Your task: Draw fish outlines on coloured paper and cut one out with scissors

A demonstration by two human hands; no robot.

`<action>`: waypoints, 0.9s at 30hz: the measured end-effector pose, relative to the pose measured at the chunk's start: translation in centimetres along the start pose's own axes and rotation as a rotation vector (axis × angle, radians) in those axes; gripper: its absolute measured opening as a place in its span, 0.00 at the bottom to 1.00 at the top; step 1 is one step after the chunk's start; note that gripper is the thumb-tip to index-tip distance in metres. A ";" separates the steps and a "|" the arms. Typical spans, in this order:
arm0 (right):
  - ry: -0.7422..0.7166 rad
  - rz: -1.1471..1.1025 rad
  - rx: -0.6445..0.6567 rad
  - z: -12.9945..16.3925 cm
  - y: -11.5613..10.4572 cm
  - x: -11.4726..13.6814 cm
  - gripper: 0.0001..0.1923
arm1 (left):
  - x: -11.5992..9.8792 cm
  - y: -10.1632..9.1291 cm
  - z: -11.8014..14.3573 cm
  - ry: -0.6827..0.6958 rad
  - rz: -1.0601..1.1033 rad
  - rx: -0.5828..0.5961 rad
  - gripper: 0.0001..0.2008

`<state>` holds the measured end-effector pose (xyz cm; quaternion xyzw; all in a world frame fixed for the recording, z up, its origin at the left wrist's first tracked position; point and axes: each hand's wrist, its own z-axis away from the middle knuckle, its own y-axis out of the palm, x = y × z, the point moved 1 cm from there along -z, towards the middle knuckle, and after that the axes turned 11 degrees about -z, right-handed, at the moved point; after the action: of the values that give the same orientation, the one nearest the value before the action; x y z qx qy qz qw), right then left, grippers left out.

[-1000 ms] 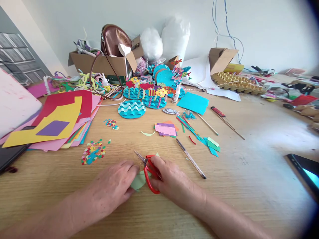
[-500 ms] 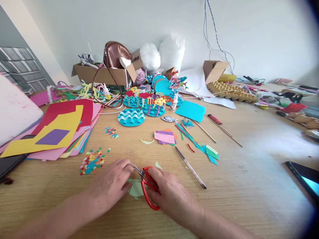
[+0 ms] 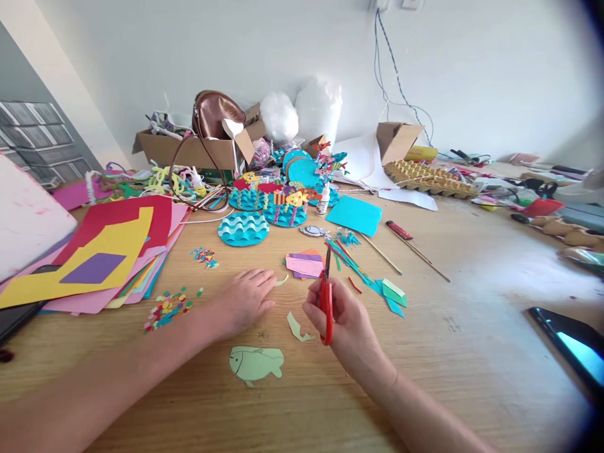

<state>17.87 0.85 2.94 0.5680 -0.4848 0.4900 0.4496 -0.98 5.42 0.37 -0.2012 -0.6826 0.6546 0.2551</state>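
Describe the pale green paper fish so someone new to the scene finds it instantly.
Start at the wooden table, near edge, between the person's two forearms. The pale green paper fish lies flat there, just nearer than the left hand and left of the right hand holding the red scissors. Unlike the plain green scrap beside it, it has a drawn eye and tail.

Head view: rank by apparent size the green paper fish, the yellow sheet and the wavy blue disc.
1. Yellow sheet, clearly largest.
2. and 3. Green paper fish and wavy blue disc look alike; the fish lies nearer the camera, so no ranking.

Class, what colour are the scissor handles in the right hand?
Red; the scissors in the right hand show best in the head view.
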 end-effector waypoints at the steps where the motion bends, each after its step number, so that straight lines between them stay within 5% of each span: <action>1: -0.008 -0.014 -0.018 -0.2 -0.2 0.2 0.10 | -0.3 0.0 0.6 0.020 -0.001 0.002 0.21; 9: -0.016 0.095 0.021 -0.5 -0.7 0.3 0.09 | -2.5 -1.7 4.0 0.223 0.049 -0.051 0.21; 16: 0.123 0.602 0.369 0.5 0.5 -0.4 0.06 | -1.1 -3.5 6.2 0.040 0.190 0.073 0.13; 21: 0.075 0.683 0.481 1.5 1.7 -1.1 0.06 | -2.3 -2.6 7.6 -0.086 0.163 0.179 0.10; 27: 0.060 0.682 0.539 2.0 2.1 -1.2 0.05 | -2.9 -2.2 7.5 -0.098 0.258 0.144 0.12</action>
<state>15.98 -1.26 1.64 0.4582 -0.4861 0.7357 0.1115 -3.15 -2.45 2.23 -0.2360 -0.6139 0.7384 0.1492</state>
